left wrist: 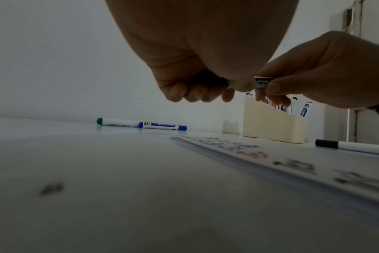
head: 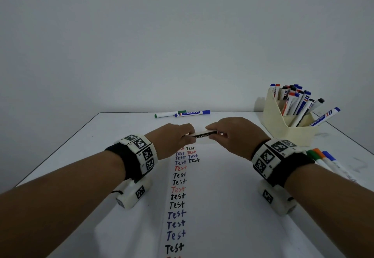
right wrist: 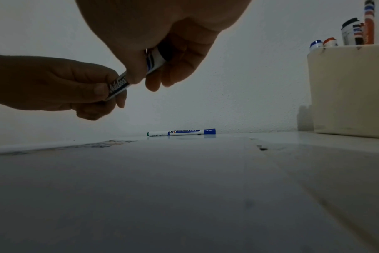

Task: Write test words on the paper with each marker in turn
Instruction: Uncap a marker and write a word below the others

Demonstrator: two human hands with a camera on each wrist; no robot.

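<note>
Two hands, my left hand (head: 178, 137) and right hand (head: 232, 134), grip one marker (head: 203, 134) above paper (head: 222, 197) with rows reading "Test".

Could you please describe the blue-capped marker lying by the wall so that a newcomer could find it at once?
Look to the far edge of the table, where it meets the wall. Two markers lie there end to end: the blue-capped marker is the right one, its blue-printed barrel overlapping the green-capped marker.

Glossy plastic marker (head: 202, 134); matt white paper (head: 202, 197) beneath it; smooth cream plastic holder (head: 283, 128) right of the paper.
</note>
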